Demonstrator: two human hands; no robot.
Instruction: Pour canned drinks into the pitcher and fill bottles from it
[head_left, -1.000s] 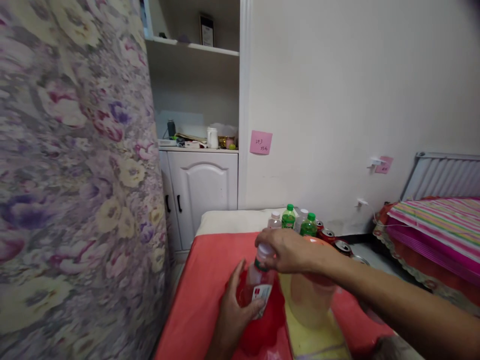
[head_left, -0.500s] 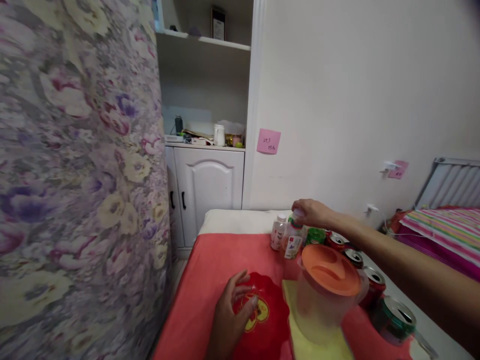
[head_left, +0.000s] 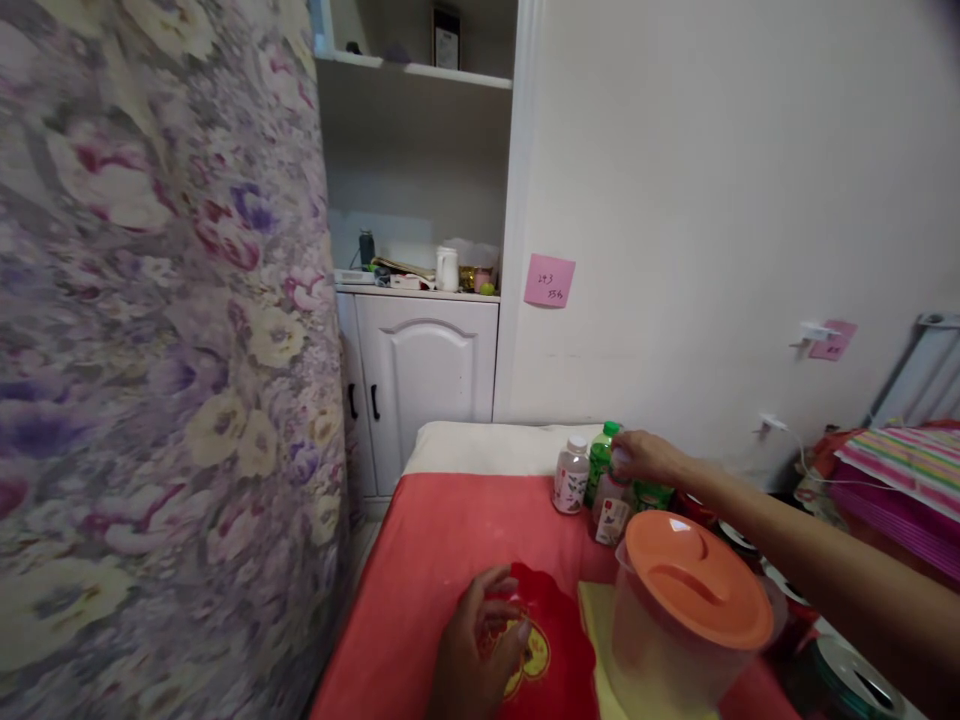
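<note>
My right hand [head_left: 645, 457] is closed round the top of a small labelled bottle [head_left: 612, 515] that stands upright on the red cloth. Left of it is a similar white-capped bottle [head_left: 571, 478], and behind them a green-capped bottle [head_left: 600, 458]. My left hand [head_left: 480, 640] hovers over the left part of a red scalloped plate [head_left: 551, 610], fingers apart and curved, holding nothing. A clear pitcher with an orange lid [head_left: 697, 580] stands on a yellow cloth [head_left: 596, 610] right of the plate.
Several cans, one with a silver top [head_left: 855, 675], line the right side beneath my right forearm. A floral curtain [head_left: 165, 350] hangs at the left. Behind the table [head_left: 450, 450] are a white cabinet [head_left: 427, 370] and a wall.
The view has shifted, so the bottles and pitcher appear farther right and lower. The green-capped bottle shows more clearly behind the others. My right hand stays on the small bottle's top.
</note>
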